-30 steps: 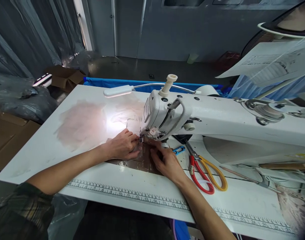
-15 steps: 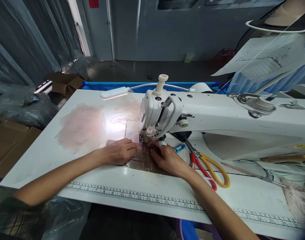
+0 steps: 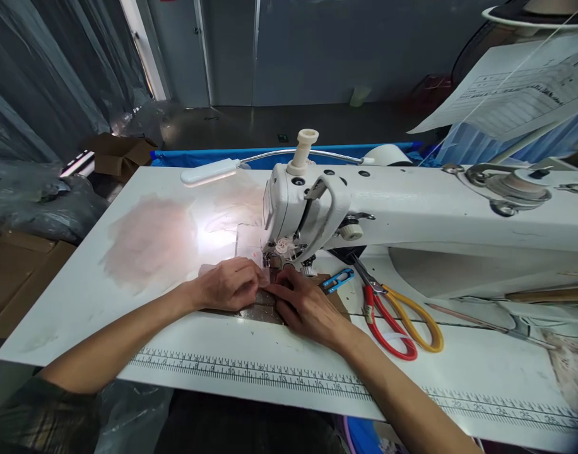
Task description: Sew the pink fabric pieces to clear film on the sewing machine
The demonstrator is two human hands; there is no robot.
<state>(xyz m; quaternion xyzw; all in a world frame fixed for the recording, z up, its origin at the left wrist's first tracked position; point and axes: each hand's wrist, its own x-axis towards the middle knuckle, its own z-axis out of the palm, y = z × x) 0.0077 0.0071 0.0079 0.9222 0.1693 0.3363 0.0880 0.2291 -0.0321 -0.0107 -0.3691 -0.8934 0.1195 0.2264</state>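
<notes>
A white sewing machine (image 3: 412,208) stands on a white table (image 3: 81,284). A small, thin, pale see-through piece of material (image 3: 251,249) lies under the needle area. My left hand (image 3: 230,284) rests on it just left of the presser foot, fingers curled together and pressing down. My right hand (image 3: 305,306) lies in front of the foot, its fingers pinched on the piece's near edge beside my left fingertips. The machine's lamp (image 3: 208,171) lights the spot.
Red-handled scissors (image 3: 388,328) and yellow-handled scissors (image 3: 416,321) lie right of my right hand, with blue thread snips (image 3: 337,280) nearer the machine. A printed ruler (image 3: 251,372) runs along the table's front edge. A paper sheet (image 3: 511,88) hangs at upper right; cardboard boxes (image 3: 113,154) sit behind.
Both hands have drawn a little toward me from the presser foot, and my right fingers now meet the left fingertips. The view has shifted slightly.
</notes>
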